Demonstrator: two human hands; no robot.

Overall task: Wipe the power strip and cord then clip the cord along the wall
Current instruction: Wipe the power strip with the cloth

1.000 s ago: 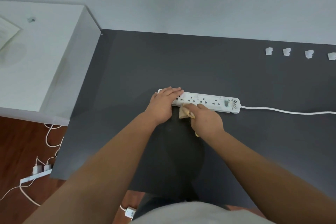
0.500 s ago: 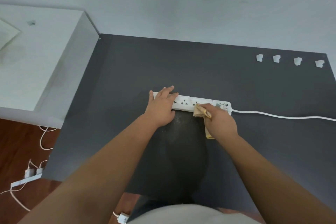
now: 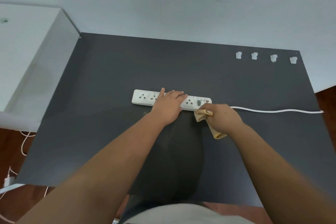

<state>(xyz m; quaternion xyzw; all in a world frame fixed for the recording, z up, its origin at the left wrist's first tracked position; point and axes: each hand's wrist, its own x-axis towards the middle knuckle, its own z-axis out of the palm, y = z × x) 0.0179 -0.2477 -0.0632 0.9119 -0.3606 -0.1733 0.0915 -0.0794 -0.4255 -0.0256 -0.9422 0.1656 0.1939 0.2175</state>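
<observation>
A white power strip (image 3: 143,97) lies flat on the dark table (image 3: 109,78), smudged on top. Its white cord (image 3: 272,111) runs off to the right edge. My left hand (image 3: 168,104) presses palm down on the strip's middle, fingers together and flat. My right hand (image 3: 222,117) grips a folded tan cloth (image 3: 201,115) at the strip's right end, near the switch. Part of the cloth hangs out below my fist. Several white cord clips (image 3: 238,55) sit in a row at the table's far right, close to the wall.
A pale wall (image 3: 181,5) backs the table. A white cabinet (image 3: 27,60) stands to the left, higher than the table. On the wooden floor at lower left lie another white strip (image 3: 9,186) and loose cables.
My right hand has slid the cloth rightward along the strip to its switch end. My left hand has shifted from the strip's left end to its middle, uncovering the left sockets.
</observation>
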